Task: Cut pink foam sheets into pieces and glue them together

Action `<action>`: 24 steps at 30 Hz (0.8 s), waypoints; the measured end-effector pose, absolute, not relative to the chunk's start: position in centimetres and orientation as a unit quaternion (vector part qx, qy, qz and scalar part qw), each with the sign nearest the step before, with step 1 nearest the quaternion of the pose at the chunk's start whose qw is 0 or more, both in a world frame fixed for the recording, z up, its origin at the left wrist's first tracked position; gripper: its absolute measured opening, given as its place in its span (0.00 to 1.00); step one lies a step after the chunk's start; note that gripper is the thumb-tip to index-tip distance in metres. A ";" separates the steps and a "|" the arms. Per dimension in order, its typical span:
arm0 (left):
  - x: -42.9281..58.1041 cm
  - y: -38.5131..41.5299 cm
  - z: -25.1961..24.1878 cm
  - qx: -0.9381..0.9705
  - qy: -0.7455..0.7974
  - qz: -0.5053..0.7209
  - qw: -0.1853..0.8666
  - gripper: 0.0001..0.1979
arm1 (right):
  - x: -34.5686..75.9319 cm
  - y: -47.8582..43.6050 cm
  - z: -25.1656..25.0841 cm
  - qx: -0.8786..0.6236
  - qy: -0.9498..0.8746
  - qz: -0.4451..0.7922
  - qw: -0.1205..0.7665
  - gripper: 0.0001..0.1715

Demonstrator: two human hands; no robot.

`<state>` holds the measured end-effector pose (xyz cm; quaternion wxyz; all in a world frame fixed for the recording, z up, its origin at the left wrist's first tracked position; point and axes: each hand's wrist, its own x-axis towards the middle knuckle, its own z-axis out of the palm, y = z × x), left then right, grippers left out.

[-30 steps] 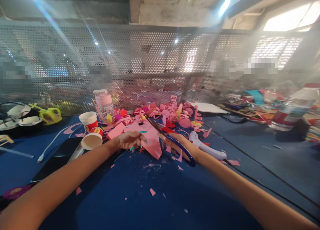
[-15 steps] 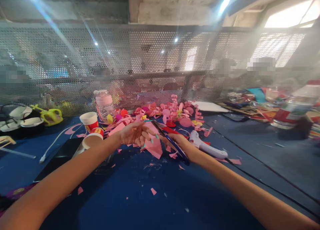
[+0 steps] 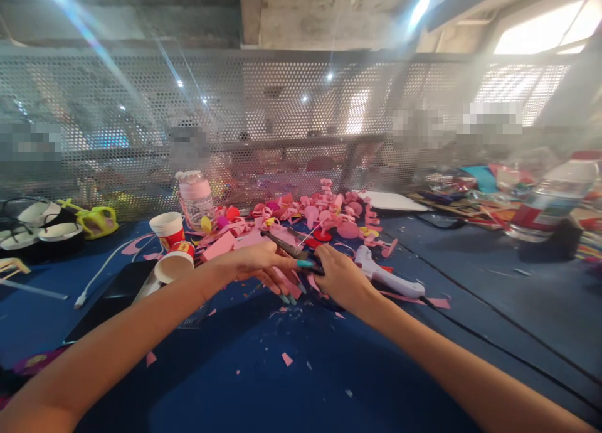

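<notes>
My right hand (image 3: 342, 275) is closed around the handles of a pair of scissors (image 3: 285, 245), whose dark blades point away to the left with the tips apart. Beside it, my left hand (image 3: 256, 262) has its thumb stretched out against or just over the scissors' handle. Its other fingers, with teal nails, reach downward, apart from the thumb; nothing shows between them. A pink paper sheet (image 3: 292, 285) lies partly hidden behind the left fingers. Beyond both hands spreads a heap of pink paper cutouts and curls (image 3: 329, 214). A thin pale strand crosses near the blades.
To the right lies a white glue gun (image 3: 392, 281) with a black cord. Two paper cups (image 3: 166, 222) and a pink-lidded bottle (image 3: 195, 197) are at left, near a black flat object (image 3: 106, 301). A large plastic bottle (image 3: 548, 197) stands far right. A perforated screen (image 3: 291, 81) rises behind.
My left hand has turned over, its thumb now at the scissors. The scissors have turned so the blades point more to the left and their tips have parted.
</notes>
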<state>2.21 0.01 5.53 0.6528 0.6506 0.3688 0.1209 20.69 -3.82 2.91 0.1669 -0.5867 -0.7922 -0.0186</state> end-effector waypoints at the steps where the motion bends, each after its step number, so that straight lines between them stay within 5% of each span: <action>1: 2.1 0.3 5.4 0.651 0.374 0.118 0.650 0.22 | 20.7 -3.8 2.9 -0.589 -0.790 -0.026 0.165 0.12; 9: 1.1 1.8 5.5 0.665 0.362 0.132 0.639 0.25 | 21.0 -3.7 2.9 -0.616 -0.762 -0.057 0.190 0.12; 15: 0.0 1.4 7.1 0.700 0.351 0.092 0.616 0.19 | 20.8 -4.0 3.2 -0.633 -0.744 -0.069 0.203 0.19; 24: -1.7 2.4 8.3 0.718 0.363 0.086 0.588 0.14 | 21.6 -3.0 2.5 -0.584 -0.757 0.010 0.293 0.08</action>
